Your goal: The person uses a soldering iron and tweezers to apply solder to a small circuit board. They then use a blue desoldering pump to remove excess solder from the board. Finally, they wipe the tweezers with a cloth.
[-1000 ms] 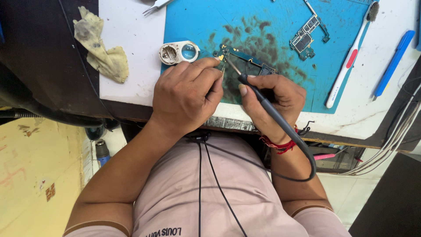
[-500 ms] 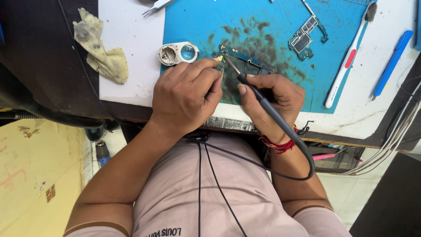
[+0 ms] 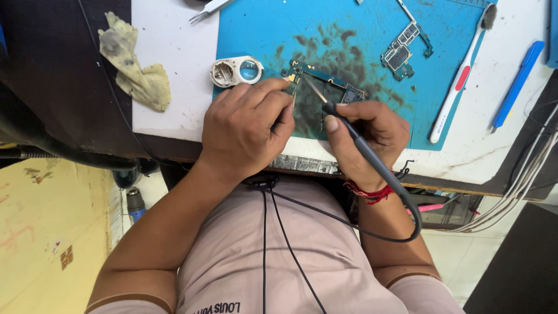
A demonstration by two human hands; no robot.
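right hand [image 3: 372, 136]: wrapped around my soldering iron [image 3: 360, 142] like a pen, tip angled down onto the board, cable looping back over my lap

left hand [image 3: 250, 131]: fingers curled tight, pinching something thin against the board's left end, can't make out what it is

circuit board [image 3: 325, 81]: long narrow green one, lying on the blue mat [image 3: 349, 29] right in front of both hands

loupe [image 3: 235, 71]: just left of the board, at the mat's edge

rag [image 3: 136, 64]: dirty yellow, crumpled at the tabletop [image 3: 168, 87] left side

further back: second board [image 3: 401, 55], toothbrush [image 3: 459, 78], blue pen [image 3: 517, 84], tweezers [image 3: 209, 8]
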